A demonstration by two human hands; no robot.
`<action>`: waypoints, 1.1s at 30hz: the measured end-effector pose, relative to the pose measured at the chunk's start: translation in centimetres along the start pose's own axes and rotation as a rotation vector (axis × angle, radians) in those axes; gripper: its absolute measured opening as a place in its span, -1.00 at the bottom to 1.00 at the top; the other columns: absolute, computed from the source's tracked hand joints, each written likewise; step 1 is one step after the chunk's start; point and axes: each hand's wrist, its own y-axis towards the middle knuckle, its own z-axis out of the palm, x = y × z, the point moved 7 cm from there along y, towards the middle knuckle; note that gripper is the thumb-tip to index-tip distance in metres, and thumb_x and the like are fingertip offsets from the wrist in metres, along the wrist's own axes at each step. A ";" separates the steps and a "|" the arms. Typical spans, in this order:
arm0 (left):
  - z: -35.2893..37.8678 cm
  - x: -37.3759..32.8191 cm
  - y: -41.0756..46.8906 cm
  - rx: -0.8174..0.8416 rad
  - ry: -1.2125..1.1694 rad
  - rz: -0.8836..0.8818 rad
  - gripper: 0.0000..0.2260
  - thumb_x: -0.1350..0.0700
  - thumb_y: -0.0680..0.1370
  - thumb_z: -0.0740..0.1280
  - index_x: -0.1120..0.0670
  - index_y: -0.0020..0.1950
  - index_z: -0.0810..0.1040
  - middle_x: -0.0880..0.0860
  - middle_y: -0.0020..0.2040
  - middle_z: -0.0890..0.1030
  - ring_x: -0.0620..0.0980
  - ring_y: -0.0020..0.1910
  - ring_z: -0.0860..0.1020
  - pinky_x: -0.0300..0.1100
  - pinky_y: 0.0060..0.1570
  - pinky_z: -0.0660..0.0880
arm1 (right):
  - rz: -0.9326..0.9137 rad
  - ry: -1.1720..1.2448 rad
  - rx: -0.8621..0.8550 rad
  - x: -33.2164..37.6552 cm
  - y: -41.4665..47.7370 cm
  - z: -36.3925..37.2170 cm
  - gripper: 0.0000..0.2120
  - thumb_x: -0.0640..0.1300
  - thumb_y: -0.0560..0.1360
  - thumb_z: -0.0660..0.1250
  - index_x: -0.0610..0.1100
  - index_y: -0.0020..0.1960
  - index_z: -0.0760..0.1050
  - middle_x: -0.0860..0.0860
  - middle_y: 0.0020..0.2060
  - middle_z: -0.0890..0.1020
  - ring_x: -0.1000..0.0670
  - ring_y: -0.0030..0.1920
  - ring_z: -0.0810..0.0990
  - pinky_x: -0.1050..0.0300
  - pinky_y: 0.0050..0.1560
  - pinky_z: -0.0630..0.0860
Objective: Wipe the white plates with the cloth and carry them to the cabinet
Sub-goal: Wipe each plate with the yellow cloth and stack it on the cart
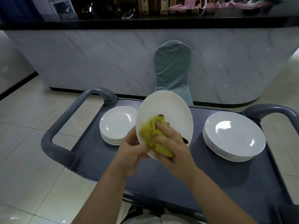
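A white plate [168,110] is tilted up above the grey cart [161,178], its face turned toward me. My left hand [131,152] grips its lower left rim. My right hand [173,143] holds a bunched yellow cloth [153,135] pressed against the plate's lower face. A stack of smaller white plates [115,123] sits on the cart at the left. A stack of larger white plates [234,135] sits at the right.
The cart has grey loop handles at the left [53,135] and right [273,110]. A chair in a teal cover [173,70] stands behind it against a marble-patterned counter [97,62]. A phone [127,15] lies on the dark countertop. Tiled floor surrounds the cart.
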 end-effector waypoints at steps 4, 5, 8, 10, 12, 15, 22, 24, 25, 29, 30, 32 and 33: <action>-0.3 0.3 -0.1 -0.055 -0.024 -0.006 -0.41 0.42 0.28 0.29 -0.09 0.18 0.61 0.05 0.08 0.65 0.07 0.03 0.63 0.06 -0.17 0.59 | 0.230 -0.087 -0.105 -4.1 -2.1 -4.7 -0.74 -0.32 0.46 0.37 -0.23 0.15 0.55 -0.13 0.43 0.37 -0.22 0.42 0.35 -0.30 0.32 0.36; 0.1 0.8 -0.2 -0.044 -0.007 -0.017 -0.41 0.42 0.29 0.29 -0.09 0.18 0.61 0.06 0.08 0.65 0.07 0.03 0.62 0.06 -0.16 0.59 | 0.330 -0.102 -0.188 -5.2 -1.2 -6.0 -0.73 -0.34 0.46 0.36 -0.25 0.15 0.56 -0.13 0.43 0.37 -0.21 0.43 0.34 -0.30 0.33 0.34; 1.5 1.0 -0.3 0.002 0.040 -0.024 -0.42 0.42 0.29 0.29 -0.07 0.19 0.61 0.10 0.06 0.64 0.12 0.04 0.59 0.08 -0.14 0.59 | 0.287 -0.108 -0.212 -3.5 2.7 -5.5 -0.70 -0.22 0.50 0.29 -0.16 0.23 0.51 -0.06 0.46 0.31 -0.10 0.48 0.27 -0.10 0.45 0.24; 1.5 0.1 -0.2 0.004 0.045 0.009 -0.40 0.43 0.30 0.28 -0.05 0.25 0.58 0.14 0.11 0.64 0.15 0.07 0.60 0.14 -0.10 0.59 | 0.085 -0.083 -0.048 -1.0 2.2 -2.6 -0.69 -0.21 0.51 0.32 -0.15 0.25 0.48 -0.09 0.47 0.32 -0.13 0.49 0.25 -0.10 0.47 0.20; 0.9 -1.0 -0.1 0.000 0.041 0.047 -0.36 0.44 0.30 0.27 -0.05 0.29 0.55 0.15 0.15 0.63 0.14 0.08 0.61 0.15 -0.09 0.59 | -0.006 -0.077 0.086 -0.3 -1.2 -1.4 -0.68 -0.30 0.47 0.39 -0.21 0.22 0.53 -0.15 0.44 0.36 -0.20 0.47 0.28 -0.20 0.45 0.23; 0.8 -1.3 -0.4 0.037 0.099 0.048 -0.36 0.43 0.30 0.26 -0.09 0.26 0.56 0.09 0.12 0.64 0.06 0.04 0.60 0.05 -0.15 0.56 | 0.153 -0.139 0.030 -3.1 -3.9 -5.0 -0.68 -0.38 0.41 0.41 -0.28 0.15 0.58 -0.18 0.39 0.40 -0.25 0.41 0.37 -0.34 0.29 0.38; 2.4 0.2 0.9 0.062 0.165 -0.037 -0.40 0.41 0.28 0.29 -0.06 0.23 0.58 0.16 0.08 0.64 0.16 0.02 0.60 0.17 -0.10 0.57 | 0.069 -0.081 -0.111 -1.4 2.3 -3.8 -0.71 -0.21 0.48 0.34 -0.12 0.20 0.49 -0.07 0.44 0.36 -0.13 0.46 0.31 -0.11 0.44 0.25; 1.7 -0.3 1.3 0.056 0.172 -0.046 -0.38 0.41 0.29 0.30 -0.10 0.24 0.58 0.15 0.09 0.64 0.15 0.02 0.62 0.14 -0.10 0.59 | -0.002 -0.082 -0.029 -1.4 -0.3 -2.6 -0.69 -0.22 0.46 0.40 -0.10 0.20 0.50 -0.05 0.44 0.37 -0.20 0.45 0.31 -0.19 0.42 0.26; 1.3 -0.4 1.5 0.047 0.188 -0.048 -0.37 0.40 0.30 0.30 -0.13 0.25 0.58 0.14 0.11 0.63 0.12 0.01 0.62 0.12 -0.10 0.59 | 0.018 -0.090 -0.016 -2.2 -1.9 -2.9 -0.68 -0.22 0.46 0.41 -0.07 0.20 0.50 -0.03 0.43 0.37 -0.20 0.43 0.33 -0.21 0.40 0.29; 0.5 -0.4 2.0 -0.088 0.288 -0.018 -0.51 0.31 0.42 0.38 -0.23 0.17 0.62 0.09 0.12 0.64 0.10 0.06 0.63 0.11 -0.10 0.63 | 0.370 -0.078 -0.248 -7.0 -4.4 -6.4 -0.65 -0.36 0.45 0.38 -0.04 0.15 0.52 -0.03 0.40 0.42 -0.07 0.36 0.41 -0.20 0.32 0.37; 0.6 -0.4 2.2 -0.117 0.317 0.000 -0.58 0.28 0.49 0.39 -0.25 0.12 0.64 0.05 0.08 0.66 0.05 0.05 0.63 0.09 -0.09 0.63 | 0.474 -0.040 -0.337 -7.9 -4.0 -7.1 -0.64 -0.40 0.47 0.37 -0.07 0.16 0.51 -0.04 0.39 0.42 -0.02 0.37 0.40 -0.18 0.34 0.36; 0.4 -0.7 2.7 -0.225 0.416 0.038 -0.68 0.17 0.60 0.30 -0.29 -0.01 0.65 -0.04 -0.03 0.69 -0.08 -0.07 0.64 0.00 -0.07 0.63 | 0.549 0.022 -0.500 -8.2 -2.3 -8.5 -0.67 -0.41 0.48 0.36 -0.13 0.18 0.50 -0.05 0.37 0.44 0.03 0.38 0.40 -0.15 0.37 0.34; 0.2 -0.9 3.0 -0.306 0.472 0.059 -0.71 0.13 0.62 0.27 -0.26 -0.06 0.65 -0.06 -0.09 0.69 -0.11 -0.14 0.61 -0.05 -0.09 0.59 | 0.508 0.031 -0.555 -7.7 -1.1 -9.1 -0.67 -0.38 0.49 0.36 -0.15 0.20 0.49 -0.05 0.36 0.44 0.03 0.38 0.40 -0.12 0.37 0.35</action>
